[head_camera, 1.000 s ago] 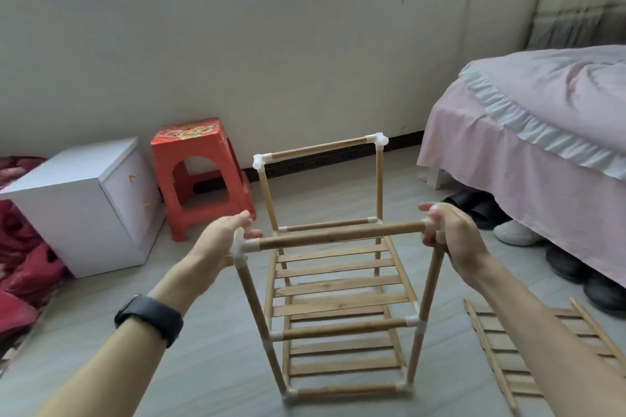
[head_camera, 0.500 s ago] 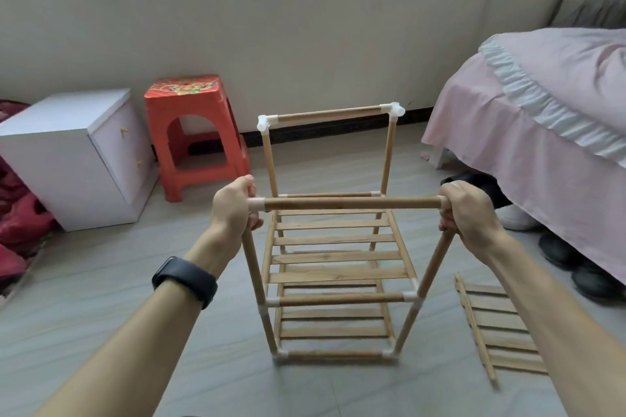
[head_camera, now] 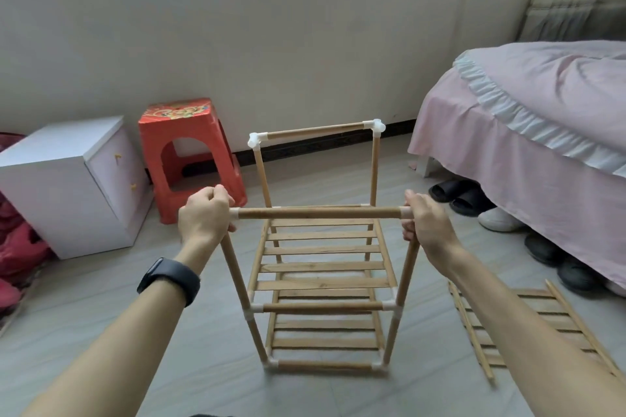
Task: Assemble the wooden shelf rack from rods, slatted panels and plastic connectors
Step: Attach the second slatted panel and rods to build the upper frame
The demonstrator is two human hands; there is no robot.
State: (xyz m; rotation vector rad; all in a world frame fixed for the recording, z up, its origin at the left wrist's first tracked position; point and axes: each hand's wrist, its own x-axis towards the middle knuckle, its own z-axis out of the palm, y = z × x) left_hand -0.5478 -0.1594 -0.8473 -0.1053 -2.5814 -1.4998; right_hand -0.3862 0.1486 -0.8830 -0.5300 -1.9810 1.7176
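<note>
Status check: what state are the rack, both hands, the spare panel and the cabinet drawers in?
shelf rack: upright on the floor, two slatted shelves fitted, no top shelf yet.
left hand: grips the rack's top front-left corner.
right hand: grips the rack's top front-right corner.
spare slatted panel: flat on the floor right of the rack, unfitted.
cabinet drawers: shut.

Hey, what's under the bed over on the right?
Several shoes poke out from under the bed: black slippers, a white shoe, dark shoes. The pink bedspread hides anything further back.
</note>
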